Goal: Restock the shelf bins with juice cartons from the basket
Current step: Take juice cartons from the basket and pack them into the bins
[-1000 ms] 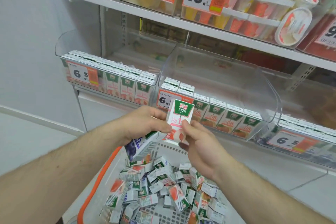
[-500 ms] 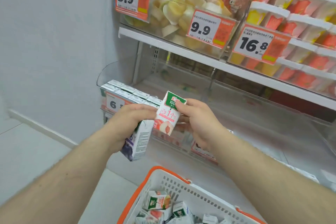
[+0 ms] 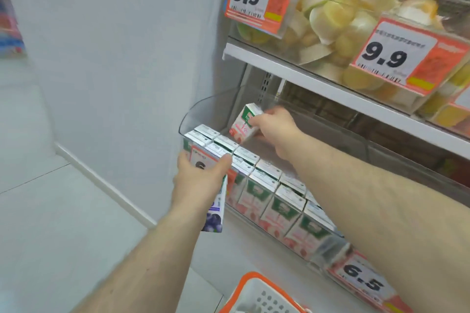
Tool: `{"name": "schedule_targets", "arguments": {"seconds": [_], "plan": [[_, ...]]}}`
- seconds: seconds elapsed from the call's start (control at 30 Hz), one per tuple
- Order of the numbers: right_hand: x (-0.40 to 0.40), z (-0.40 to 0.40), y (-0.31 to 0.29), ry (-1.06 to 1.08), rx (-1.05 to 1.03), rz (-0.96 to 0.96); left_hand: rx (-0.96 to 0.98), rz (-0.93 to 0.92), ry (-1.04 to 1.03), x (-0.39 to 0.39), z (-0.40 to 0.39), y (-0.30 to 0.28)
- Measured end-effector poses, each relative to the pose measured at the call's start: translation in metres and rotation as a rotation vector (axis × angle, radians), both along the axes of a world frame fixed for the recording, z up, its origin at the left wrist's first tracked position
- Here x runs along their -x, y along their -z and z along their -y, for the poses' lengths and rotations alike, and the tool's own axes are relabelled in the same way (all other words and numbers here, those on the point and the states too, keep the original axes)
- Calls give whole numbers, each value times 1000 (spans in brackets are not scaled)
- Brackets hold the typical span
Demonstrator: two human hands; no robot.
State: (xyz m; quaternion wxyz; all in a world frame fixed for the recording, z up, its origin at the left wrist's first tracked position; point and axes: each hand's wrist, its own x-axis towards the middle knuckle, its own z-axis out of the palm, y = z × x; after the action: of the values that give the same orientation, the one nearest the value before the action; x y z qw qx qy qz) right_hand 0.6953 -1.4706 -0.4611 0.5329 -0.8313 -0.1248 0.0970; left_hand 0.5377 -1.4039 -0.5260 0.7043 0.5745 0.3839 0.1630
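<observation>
Right hand (image 3: 273, 127) grips the pink juice carton (image 3: 244, 123) over the clear bin (image 3: 203, 107) at frame centre — best set upright behind the row — left hand (image 3: 197, 178) clutching a blueberry carton (image 3: 215, 213).

- just one head cam, wide-angle, looking forward and down along both forearms
- sits close to the shelf (image 3: 330, 89), clear bin (image 3: 203, 107) near centre, basket (image 3: 250, 284) rim at the bottom edge

Held carton (image 3: 243, 124) pink-white, green top; second carton (image 3: 215, 213) purple, blueberries; basket (image 3: 256, 295) white, orange rim.
</observation>
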Motion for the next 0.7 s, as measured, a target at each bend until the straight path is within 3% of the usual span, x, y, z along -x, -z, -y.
{"name": "schedule_targets", "arguments": {"seconds": [0.13,0.37,0.53,0.7], "plan": [[-13,-36,8,-111,102,-20,108,-27,13,-10,-2,6],[-25,-58,21,-280,253,-112,-24,-67,50,-17,-9,18],[-28,-57,29,-323,237,-410,28,-57,91,-18,-8,22],[-30,-57,29,-337,302,-484,33,-58,101,-19,-8,23]]}}
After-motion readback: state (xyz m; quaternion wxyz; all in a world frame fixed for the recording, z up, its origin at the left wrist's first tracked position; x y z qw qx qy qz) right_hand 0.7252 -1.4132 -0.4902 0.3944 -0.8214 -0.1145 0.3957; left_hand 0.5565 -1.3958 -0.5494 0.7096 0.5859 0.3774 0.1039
